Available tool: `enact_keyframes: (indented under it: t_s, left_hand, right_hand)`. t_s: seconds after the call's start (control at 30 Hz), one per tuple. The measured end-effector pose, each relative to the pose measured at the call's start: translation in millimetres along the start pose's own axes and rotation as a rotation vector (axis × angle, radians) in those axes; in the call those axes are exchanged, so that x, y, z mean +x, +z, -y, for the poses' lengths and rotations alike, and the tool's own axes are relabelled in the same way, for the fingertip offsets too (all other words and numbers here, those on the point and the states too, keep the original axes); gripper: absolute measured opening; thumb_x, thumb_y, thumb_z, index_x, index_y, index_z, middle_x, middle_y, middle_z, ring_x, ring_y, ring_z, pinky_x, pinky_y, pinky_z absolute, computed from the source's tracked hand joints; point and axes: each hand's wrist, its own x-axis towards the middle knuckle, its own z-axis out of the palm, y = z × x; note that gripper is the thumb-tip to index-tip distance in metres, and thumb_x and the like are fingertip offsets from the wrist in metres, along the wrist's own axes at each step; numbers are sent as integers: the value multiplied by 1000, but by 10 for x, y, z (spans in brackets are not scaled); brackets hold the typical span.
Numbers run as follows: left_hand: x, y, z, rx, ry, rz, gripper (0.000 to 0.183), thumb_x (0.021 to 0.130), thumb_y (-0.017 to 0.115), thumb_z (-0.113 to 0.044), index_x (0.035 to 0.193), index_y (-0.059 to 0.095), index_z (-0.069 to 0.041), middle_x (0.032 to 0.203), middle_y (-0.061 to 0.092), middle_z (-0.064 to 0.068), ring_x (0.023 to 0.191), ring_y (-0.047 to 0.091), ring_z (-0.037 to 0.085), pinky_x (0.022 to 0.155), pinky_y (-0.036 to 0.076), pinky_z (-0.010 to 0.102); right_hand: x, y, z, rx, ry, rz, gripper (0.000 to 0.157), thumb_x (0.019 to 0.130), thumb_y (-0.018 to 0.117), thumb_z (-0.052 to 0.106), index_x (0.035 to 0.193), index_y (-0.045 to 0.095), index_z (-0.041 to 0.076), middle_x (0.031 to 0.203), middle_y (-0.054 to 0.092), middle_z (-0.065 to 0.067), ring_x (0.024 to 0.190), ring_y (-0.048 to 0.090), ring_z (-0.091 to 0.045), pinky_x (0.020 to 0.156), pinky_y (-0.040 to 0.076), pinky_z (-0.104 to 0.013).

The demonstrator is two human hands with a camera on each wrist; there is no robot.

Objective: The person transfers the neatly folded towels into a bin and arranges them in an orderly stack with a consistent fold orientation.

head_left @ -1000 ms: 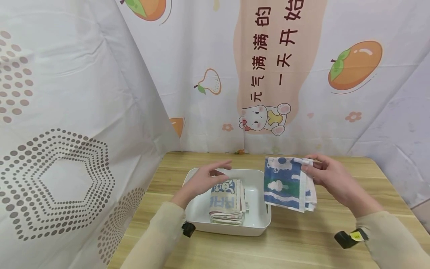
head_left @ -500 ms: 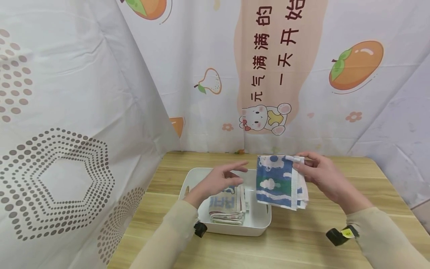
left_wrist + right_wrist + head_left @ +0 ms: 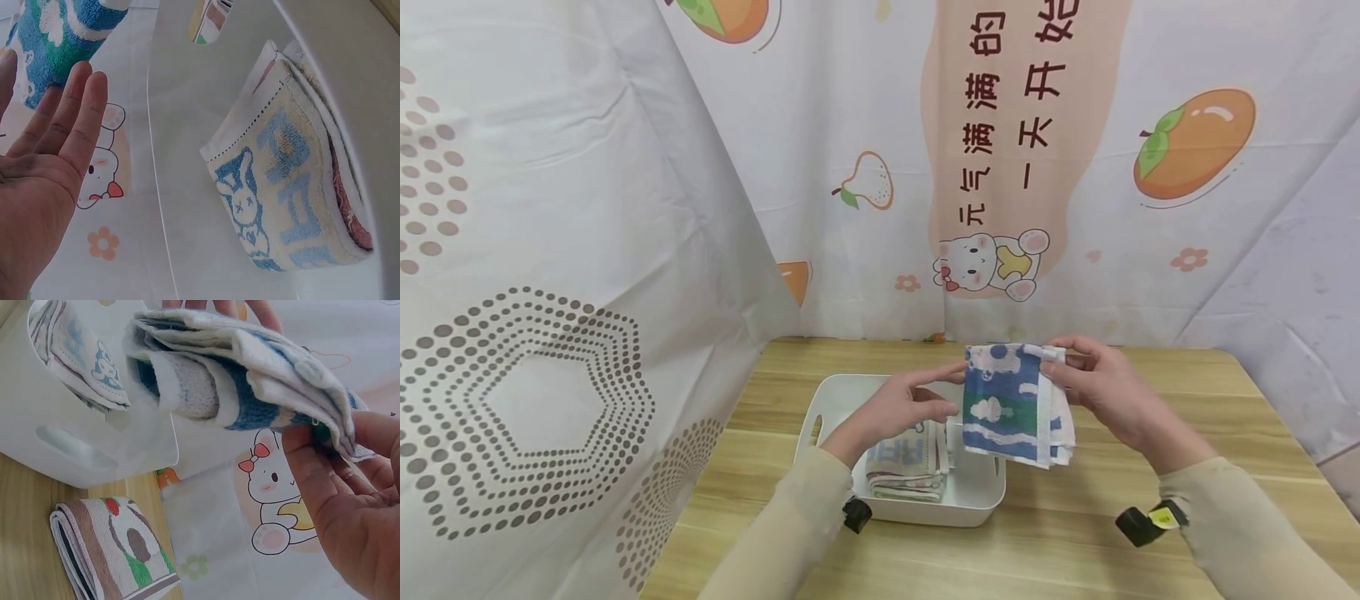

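My right hand (image 3: pixel 1105 387) pinches the right edge of a folded blue, green and white towel (image 3: pixel 1003 408) between thumb and fingers, above the right part of a white plastic basket (image 3: pixel 925 513). In the right wrist view, its layered folds (image 3: pixel 206 369) show from the side. My left hand (image 3: pixel 895 408) reaches over the basket, fingers loosely extended, with fingertips right at the blue towel's left edge. Below it, inside the basket, lies a folded beige towel (image 3: pixel 281 194) with a blue rabbit picture and letters, partly covered by the hand in the head view.
In the right wrist view, a folded brown, white and green towel (image 3: pixel 112 550) lies on the wooden table (image 3: pixel 1037 550) beside the basket; the blue towel hides it in the head view. Printed curtains (image 3: pixel 880 275) hang behind the table and along its left side.
The right hand has carried the blue towel leftward, over the basket's right part. My left hand has moved right, from above the beige towel to the blue towel's left edge.
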Motion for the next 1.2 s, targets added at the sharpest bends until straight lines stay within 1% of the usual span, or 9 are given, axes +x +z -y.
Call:
enact_keyframes:
  t_s: [0.2, 0.37, 0.5, 0.6, 0.7, 0.83, 0.93, 1.07, 1.2]
  left_hand:
    - [3, 36, 10, -14, -44, 14, 61, 97, 73, -30, 145, 47, -57, 155, 46, -16, 104, 72, 12, 103, 51, 51]
    - [-5, 74, 18, -72, -42, 37, 65, 95, 76, -31, 145, 46, -59, 155, 46, -14, 119, 65, 13, 103, 52, 45]
    - [-25, 99, 13, -54, -39, 22, 67, 93, 77, -34, 145, 43, -62, 159, 40, -13, 131, 57, 21, 102, 52, 43]
    - [-22, 117, 9, -61, -36, -3, 67, 93, 77, -33, 145, 44, -62, 160, 38, -13, 130, 57, 26, 98, 55, 44]
    - [-7, 137, 1, -110, -14, -27, 66, 94, 76, -26, 145, 47, -58, 158, 39, -10, 122, 63, 26, 91, 59, 42]
    - [1, 153, -6, -173, 15, -63, 66, 95, 75, -15, 145, 52, -51, 155, 42, -6, 114, 66, 23, 84, 61, 40]
    - [-3, 153, -13, -187, 18, -96, 64, 95, 74, -13, 144, 54, -49, 152, 44, -5, 115, 66, 23, 84, 61, 39]
    - [-14, 133, -19, -204, 23, -143, 62, 95, 75, -16, 144, 55, -49, 149, 47, -6, 115, 65, 24, 83, 61, 37]
    - [-35, 101, -18, -223, 54, -180, 62, 95, 75, -18, 145, 54, -48, 154, 43, -11, 114, 67, 21, 79, 60, 33]
  right_hand:
    - [14, 32, 8, 62, 1, 15, 35, 103, 64, 20, 130, 50, 4, 110, 74, -5, 95, 73, -19, 82, 61, -32]
    - [21, 51, 10, 148, -3, 33, 29, 102, 65, 17, 127, 53, 7, 108, 75, -5, 93, 73, -19, 81, 61, -31]
    - [24, 62, 2, 189, -7, 40, 26, 102, 64, 14, 126, 55, 9, 107, 76, -5, 91, 74, -19, 79, 61, -31]
    - [31, 73, -15, 187, -1, 33, 25, 103, 64, 15, 125, 55, 10, 108, 76, -5, 91, 74, -19, 78, 61, -31]
    - [40, 91, -37, 176, 9, 18, 27, 102, 65, 18, 126, 55, 10, 108, 75, -4, 91, 74, -18, 78, 61, -31]
    - [47, 125, -69, 169, 15, -7, 35, 102, 66, 21, 132, 52, 11, 111, 73, -2, 93, 73, -18, 78, 61, -31]
    - [35, 157, -91, 149, 4, -20, 47, 102, 65, 23, 143, 45, 13, 118, 70, -3, 97, 72, -18, 81, 61, -33]
    - [4, 210, -110, 88, -48, -29, 66, 103, 64, 24, 158, 27, 21, 129, 61, -6, 104, 71, -18, 85, 61, -33]
    - [-26, 278, -129, 70, -129, -10, 78, 104, 62, 16, 160, 10, 31, 138, 50, -15, 110, 69, -17, 85, 61, -36]
